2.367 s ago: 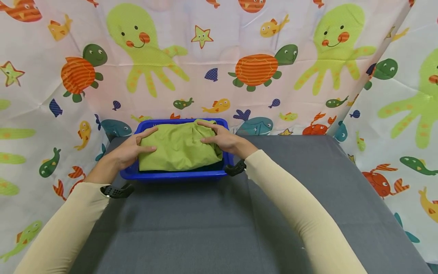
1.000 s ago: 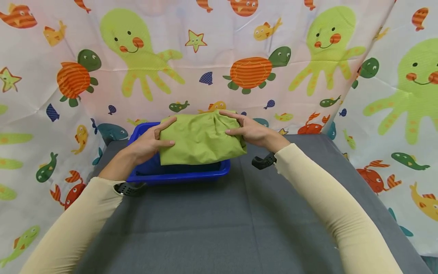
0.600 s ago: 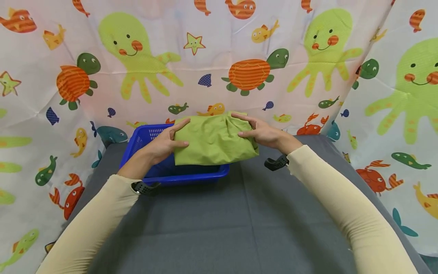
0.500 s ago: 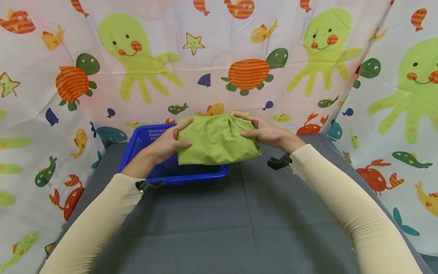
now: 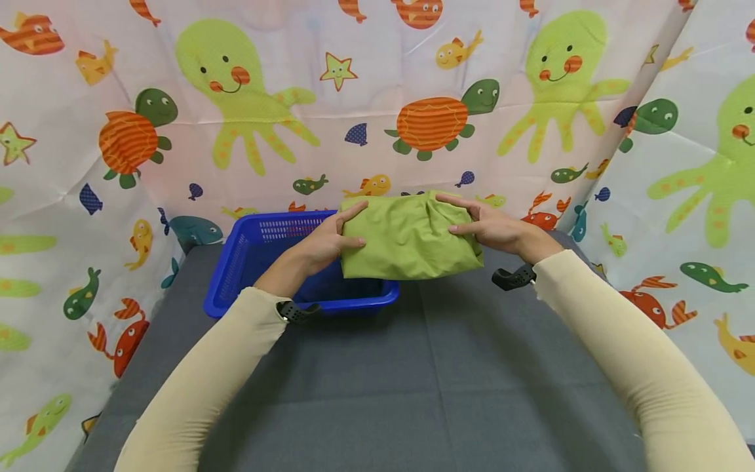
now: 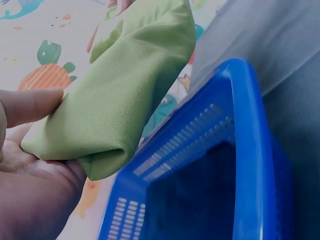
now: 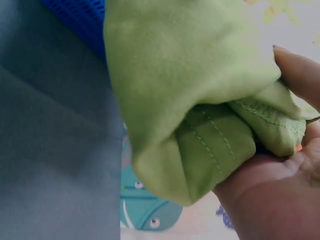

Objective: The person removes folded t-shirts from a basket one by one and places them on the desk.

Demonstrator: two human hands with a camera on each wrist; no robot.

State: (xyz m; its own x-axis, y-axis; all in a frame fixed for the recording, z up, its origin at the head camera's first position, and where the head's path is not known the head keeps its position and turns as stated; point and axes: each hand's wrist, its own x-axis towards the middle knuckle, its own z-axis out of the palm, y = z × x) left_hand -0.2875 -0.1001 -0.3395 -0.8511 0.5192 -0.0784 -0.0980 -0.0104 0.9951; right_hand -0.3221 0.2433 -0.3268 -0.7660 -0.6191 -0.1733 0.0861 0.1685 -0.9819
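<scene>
Green cloth [image 5: 407,239] — folded into a bundle, held up over the right end of the blue basket [image 5: 362,303] and sticking out past it. Left hand [image 5: 330,246] is over the basket, pinching the cloth's left end, thumb on the near face. Right hand [image 5: 489,226] is beyond the basket's right edge, pinching the other end, thumb on the near face too. Right wrist view shows stitched seams in the folds at that end. Black strap on each wrist. Basket: slotted walls, dark inside, sits on the grey table cover [image 5: 366,406], which runs in front and to both sides of it. Behind the basket — white curtain [image 5: 377,39] with sea-animal prints; octopus [image 5: 221,59] and striped turtle [image 5: 432,124] higher than the basket, whale [image 5: 196,231] just left of it.
</scene>
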